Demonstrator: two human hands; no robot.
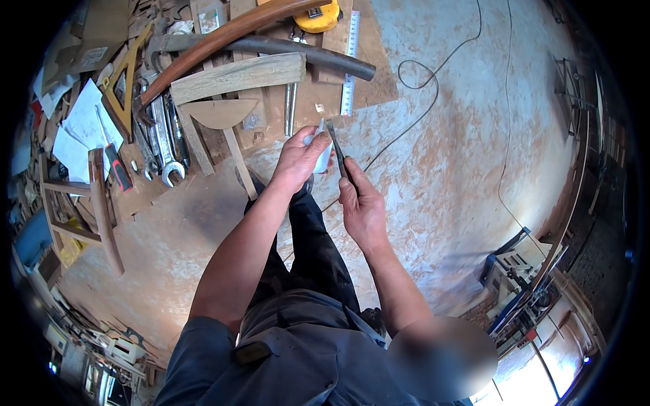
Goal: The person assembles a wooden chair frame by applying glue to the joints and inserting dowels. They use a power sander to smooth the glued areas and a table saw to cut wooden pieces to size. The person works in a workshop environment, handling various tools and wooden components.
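In front of my body, my left hand is closed around a small white squeeze bottle with a narrow tip pointing away from me. To its right, my right hand grips a slim dark hand tool, its flat end beside the bottle's tip. Whether that tool is a file or a chisel I cannot tell, nor whether it touches the bottle. Beyond my hands lies a brown board carrying a white ruler and a short rough wooden piece.
Curved wooden parts, a yellow tape measure, wrenches and a red-handled screwdriver crowd the far left. A wooden frame stands nearer on the left. A black cable loops across the floor; a machine stands at right.
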